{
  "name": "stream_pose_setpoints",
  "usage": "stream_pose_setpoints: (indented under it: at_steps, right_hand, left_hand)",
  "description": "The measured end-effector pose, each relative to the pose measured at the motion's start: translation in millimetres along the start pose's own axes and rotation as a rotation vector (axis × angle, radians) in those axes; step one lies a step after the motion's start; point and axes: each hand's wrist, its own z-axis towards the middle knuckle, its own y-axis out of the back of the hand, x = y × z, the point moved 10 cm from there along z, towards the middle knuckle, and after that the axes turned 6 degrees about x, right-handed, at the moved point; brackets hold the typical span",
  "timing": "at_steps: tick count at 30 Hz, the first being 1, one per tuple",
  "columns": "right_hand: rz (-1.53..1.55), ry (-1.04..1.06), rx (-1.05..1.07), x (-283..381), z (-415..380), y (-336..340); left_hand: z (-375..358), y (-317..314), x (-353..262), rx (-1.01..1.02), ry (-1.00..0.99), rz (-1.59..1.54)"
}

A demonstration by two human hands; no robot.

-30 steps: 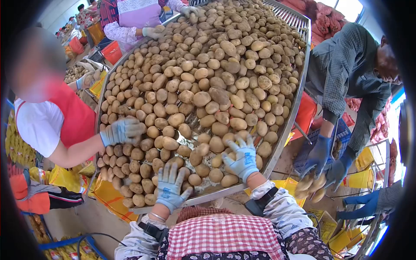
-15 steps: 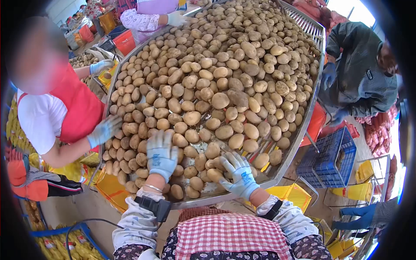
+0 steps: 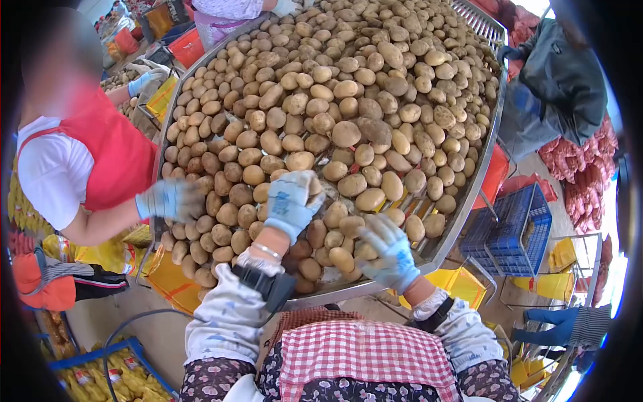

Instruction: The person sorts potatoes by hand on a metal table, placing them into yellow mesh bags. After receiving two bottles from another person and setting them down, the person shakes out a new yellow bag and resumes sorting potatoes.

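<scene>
A metal-rimmed sorting table (image 3: 462, 228) bears a wide heap of potatoes (image 3: 345, 134). My left hand (image 3: 293, 201), in a white and blue glove, is over the near part of the heap with its fingers curled inward; what they hold, if anything, is hidden. To its right, my right hand (image 3: 388, 251), gloved the same way, rests by the potatoes at the near edge. Its fingers are spread and somewhat blurred, touching potatoes and gripping none. Slats and bare metal show between potatoes around both hands.
A co-worker in a red apron (image 3: 120, 157) reaches a gloved hand over the left edge. Other people stand at the far edge and the right. Blue crates (image 3: 506, 231), a yellow basket (image 3: 455, 285) and red net sacks (image 3: 583, 167) lie beyond the right rim.
My left hand has moved up and right, its fingers now curled. My right hand has shifted slightly right. The right co-worker has moved upward, and some near potatoes have shifted.
</scene>
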Motion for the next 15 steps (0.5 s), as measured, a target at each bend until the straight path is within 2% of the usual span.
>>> stream_pose_setpoints:
  at_steps: [1, 3, 4, 5, 6, 7, 9, 10, 11, 12, 13, 14, 15]
  right_hand:
    - [0.008, -0.005, -0.002, 5.5, 5.1, -7.4]
    - [-0.236, 0.225, 0.293, 29.5, 14.4, -53.6]
    - [-0.220, 0.211, 0.270, 21.8, 22.8, -56.5]
    - [-0.210, 0.218, 0.272, 13.6, 29.6, -56.8]
    - [-0.222, 0.135, 0.195, -3.7, 40.4, -46.0]
    - [-0.234, 0.052, 0.121, -20.3, 48.3, -35.9]
    - [-0.228, -0.194, -0.156, -54.3, 49.4, -2.7]
    - [-0.306, -0.193, -0.284, -51.6, 44.6, 8.9]
    - [-0.202, -0.152, -0.248, -50.5, 42.9, 10.8]
    - [0.229, -0.246, -0.114, -47.7, 40.5, -1.1]
    - [0.656, -0.340, 0.030, -33.9, 35.7, -23.5]
    - [0.655, -0.340, 0.038, -16.8, 36.6, -30.6]
    - [0.986, -0.363, 0.078, 0.2, 38.7, -49.1]
  left_hand:
    - [-15.8, 4.1, 0.7, 0.008, -0.001, 0.004]
    - [-52.7, 12.7, -5.3, 0.037, -0.049, 0.169]
    - [-66.9, 21.4, -5.2, 0.037, -0.044, 0.178]
    - [-82.6, 14.3, 3.5, 0.213, 0.034, 0.303]
    - [-100.3, 7.5, 18.6, 0.394, 0.117, 0.424]
    - [-105.3, 27.2, 17.4, 0.235, 0.039, 0.401]
    - [-115.0, 33.0, 42.5, 0.300, 0.208, 0.297]
    - [-115.4, 34.6, 47.9, 0.299, 0.225, 0.301]
    - [-114.9, 43.3, 59.7, 0.165, 0.344, 0.012]
    - [-117.1, 46.9, 69.5, 0.023, 0.450, -0.280]
    - [-110.6, 38.6, 53.1, 0.015, 0.375, -0.612]
    - [-95.3, 37.9, 14.5, -0.009, 0.227, -0.756]
    - [-83.7, 41.3, -16.6, -0.034, 0.070, -0.894]
